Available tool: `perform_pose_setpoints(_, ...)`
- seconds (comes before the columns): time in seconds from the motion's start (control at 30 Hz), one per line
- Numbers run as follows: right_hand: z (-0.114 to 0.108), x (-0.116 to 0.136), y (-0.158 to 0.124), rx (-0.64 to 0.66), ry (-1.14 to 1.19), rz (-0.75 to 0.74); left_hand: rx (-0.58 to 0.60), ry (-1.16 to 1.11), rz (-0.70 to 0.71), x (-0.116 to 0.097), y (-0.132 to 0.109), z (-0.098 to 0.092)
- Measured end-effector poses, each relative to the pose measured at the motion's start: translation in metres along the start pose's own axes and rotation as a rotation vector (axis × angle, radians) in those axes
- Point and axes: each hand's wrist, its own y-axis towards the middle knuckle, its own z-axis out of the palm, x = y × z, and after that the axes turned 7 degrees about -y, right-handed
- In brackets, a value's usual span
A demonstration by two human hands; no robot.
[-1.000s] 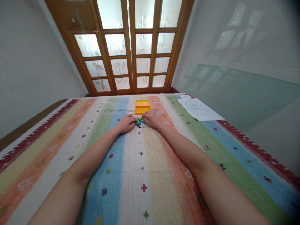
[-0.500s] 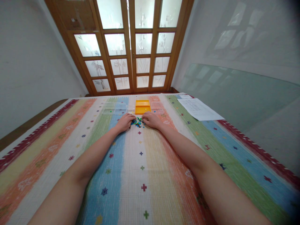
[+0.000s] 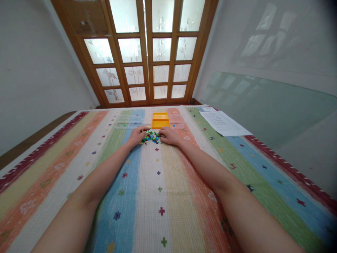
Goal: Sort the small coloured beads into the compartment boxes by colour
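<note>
A loose pile of small blue, green and dark pieces (image 3: 152, 137) lies on the striped tablecloth, too tiny for me to name their kind. My left hand (image 3: 137, 135) rests at the pile's left side, its fingers stretched over the far edge and its thumb apart from them. On the right side of the pile, my right hand (image 3: 168, 135) has its fingers curled together and pointing down at the pieces. Whatever its fingertips hold is hidden. Just beyond both hands stands a yellow tray (image 3: 161, 119) with two compartments.
Left of the yellow tray is a clear divided box (image 3: 128, 121) holding a green piece. A smaller clear box (image 3: 177, 121) at its right has a blue piece. Printed paper (image 3: 223, 123) lies farther right. A glass-paned door (image 3: 147, 63) stands behind the table.
My left hand has shifted slightly left and its fingers have extended, so more of the pile shows, spread wider to the left. My right hand has hardly moved.
</note>
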Motion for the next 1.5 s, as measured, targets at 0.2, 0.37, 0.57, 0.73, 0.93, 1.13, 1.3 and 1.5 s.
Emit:
perform_pose_setpoints(0.2, -0.001, -0.001, 0.000, 0.025, 0.024, -0.001, -0.119, -0.344, -0.292, 0.004, 0.005, 0.003)
perform_pose_setpoints(0.37, 0.000, -0.004, 0.001, 0.011, 0.046, -0.019, -0.124, -0.421, -0.311, 0.004, 0.006, 0.004)
perform_pose_setpoints(0.57, 0.006, -0.008, 0.003, 0.005, 0.065, -0.032, 0.013, 0.037, -0.070, -0.005, -0.001, 0.004)
perform_pose_setpoints(0.73, 0.009, -0.011, 0.002, -0.072, 0.042, 0.006, 0.231, 0.329, 0.241, -0.016, -0.005, 0.011)
perform_pose_setpoints(0.93, 0.005, -0.012, 0.001, -0.170, 0.006, 0.127, 0.404, 0.481, 0.392, -0.023, -0.009, 0.017)
perform_pose_setpoints(1.13, 0.004, -0.010, 0.002, -0.206, -0.008, 0.157, 0.451, 0.514, 0.421, -0.026, -0.007, 0.016)
perform_pose_setpoints(1.3, 0.004, -0.015, 0.001, -0.212, 0.034, 0.154, 0.398, 0.449, 0.387, -0.023, -0.007, 0.017)
perform_pose_setpoints(1.5, -0.007, -0.022, -0.003, -0.075, 0.046, 0.069, 0.260, 0.396, 0.342, -0.018, -0.005, 0.009)
